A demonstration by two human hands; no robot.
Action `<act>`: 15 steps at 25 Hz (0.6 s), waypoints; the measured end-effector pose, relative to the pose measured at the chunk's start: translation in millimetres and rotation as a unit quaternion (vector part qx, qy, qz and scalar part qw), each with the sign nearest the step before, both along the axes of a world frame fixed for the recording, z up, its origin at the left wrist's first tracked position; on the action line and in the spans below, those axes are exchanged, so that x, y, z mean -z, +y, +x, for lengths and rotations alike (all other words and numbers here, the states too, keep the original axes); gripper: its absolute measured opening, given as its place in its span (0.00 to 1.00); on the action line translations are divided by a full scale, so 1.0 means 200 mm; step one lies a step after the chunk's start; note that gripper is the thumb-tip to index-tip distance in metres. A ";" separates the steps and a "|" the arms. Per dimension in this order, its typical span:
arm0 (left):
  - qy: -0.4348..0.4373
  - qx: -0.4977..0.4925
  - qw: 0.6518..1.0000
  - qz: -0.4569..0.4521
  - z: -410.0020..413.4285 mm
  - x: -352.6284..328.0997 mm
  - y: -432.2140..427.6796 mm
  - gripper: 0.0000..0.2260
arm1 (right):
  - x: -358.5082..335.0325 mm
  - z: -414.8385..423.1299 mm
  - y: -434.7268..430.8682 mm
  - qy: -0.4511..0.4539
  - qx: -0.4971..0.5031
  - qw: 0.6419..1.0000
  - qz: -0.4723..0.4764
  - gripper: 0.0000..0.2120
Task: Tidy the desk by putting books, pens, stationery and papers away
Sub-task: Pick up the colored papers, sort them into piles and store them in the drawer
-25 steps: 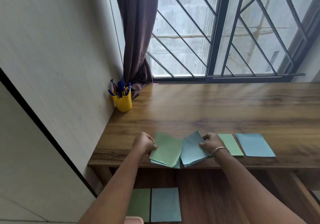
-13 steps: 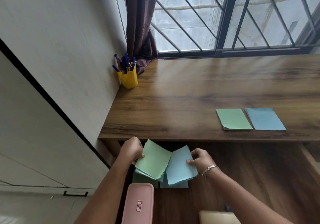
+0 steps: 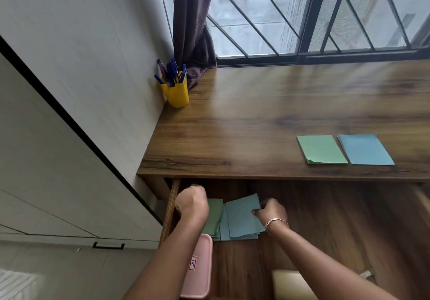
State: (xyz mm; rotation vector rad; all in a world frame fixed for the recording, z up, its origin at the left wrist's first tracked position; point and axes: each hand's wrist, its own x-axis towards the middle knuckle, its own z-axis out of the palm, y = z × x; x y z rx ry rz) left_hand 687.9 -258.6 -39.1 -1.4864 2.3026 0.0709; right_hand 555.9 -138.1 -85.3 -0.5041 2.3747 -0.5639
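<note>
The left hand (image 3: 192, 203) and right hand (image 3: 271, 211) are apart, both down inside the open drawer (image 3: 171, 211). The left hand curls over the left edge of the green papers (image 3: 214, 216). It seems to grip them, though its fingertips are hidden. The right hand pinches the right edge of the blue papers (image 3: 242, 216), which tilt up slightly on that side.

Holding each bundle by its outer edge probably lets the two colours go down side by side without mixing. They sit in the drawer's back left corner, close to its left wall, likely to leave the rest of the floor free. More blue sheets show beneath the top ones.

A pink case (image 3: 200, 267) lies in the drawer's front left, just in front of the green papers. A cream box (image 3: 290, 283) lies further right along the front.

On the desk (image 3: 256, 125) above the drawer, a green stack (image 3: 321, 149) and a blue stack (image 3: 365, 149) wait side by side near the front edge, so the paper step looks about half done. A yellow pen cup (image 3: 176, 95) stands far behind the drawer's left wall, tucked into the corner.
</note>
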 end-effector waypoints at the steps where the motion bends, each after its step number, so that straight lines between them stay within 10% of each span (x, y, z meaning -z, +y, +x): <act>1: 0.005 0.044 0.999 -0.004 -0.01 0.01 0.00 0.18 | 0.00 0.00 0.00 0.013 -0.007 1.000 0.013 0.16; 6: -0.017 0.164 0.980 0.111 -0.01 0.09 0.01 0.35 | 0.02 0.01 0.01 0.043 -0.029 0.998 0.039 0.15; 15: -0.069 0.166 0.980 0.087 0.02 0.14 0.03 0.23 | 0.07 0.07 0.01 0.049 -0.102 0.993 0.033 0.17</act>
